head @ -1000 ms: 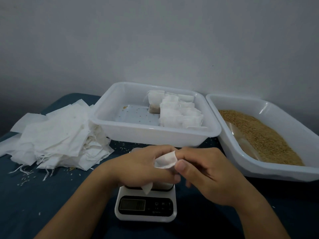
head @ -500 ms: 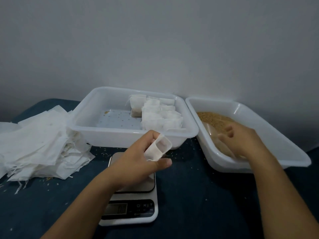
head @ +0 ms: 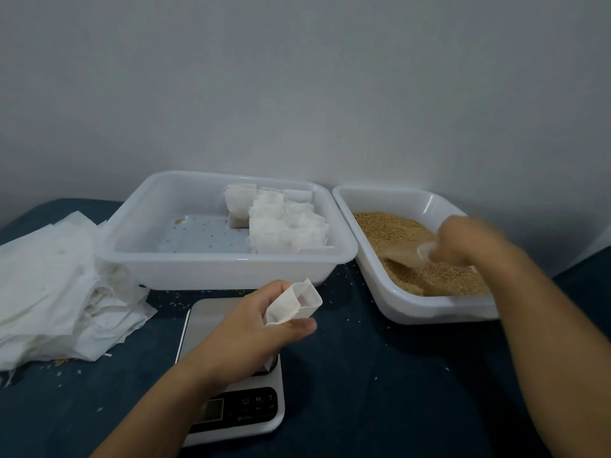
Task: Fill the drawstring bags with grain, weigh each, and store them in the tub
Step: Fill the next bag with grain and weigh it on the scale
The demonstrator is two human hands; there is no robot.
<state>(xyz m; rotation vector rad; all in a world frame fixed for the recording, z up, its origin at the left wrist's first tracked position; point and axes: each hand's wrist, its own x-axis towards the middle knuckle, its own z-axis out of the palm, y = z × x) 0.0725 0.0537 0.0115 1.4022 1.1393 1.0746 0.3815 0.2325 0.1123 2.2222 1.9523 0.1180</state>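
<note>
The dark blue cloth (head: 380,385) covers the whole work surface under your arms, with loose grains scattered across it. At ten o'clock from the scale sits the pile of empty white bags (head: 56,292), strings trailing off its near edge. At twelve o'clock stands the storage tub (head: 205,269), its filled bags (head: 281,223) packed into the right half and its left floor bare but for a few stray grains. Touching its right rim, at two o'clock, is the grain tub (head: 429,312), heaped with brown grain (head: 446,279).

The digital scale (head: 238,408) lies directly under your left forearm, which covers much of its platform; the display and buttons show at its near edge.

Your left hand (head: 251,338) is clenched around the open drawstring bag (head: 294,304), holding it above the scale with its mouth spread and tipped toward the grain tub. Your right hand (head: 469,242) is inside the grain tub and blurred, closed on a clear scoop (head: 410,252) that dips into the grain — the exact finger positions I cannot tell.

Half a second ago your right hand was only reaching the tub's near wall; now it is deeper in, over the grain. The left hand and bag have barely shifted — a second ago both hands were together, opening the bag.
</note>
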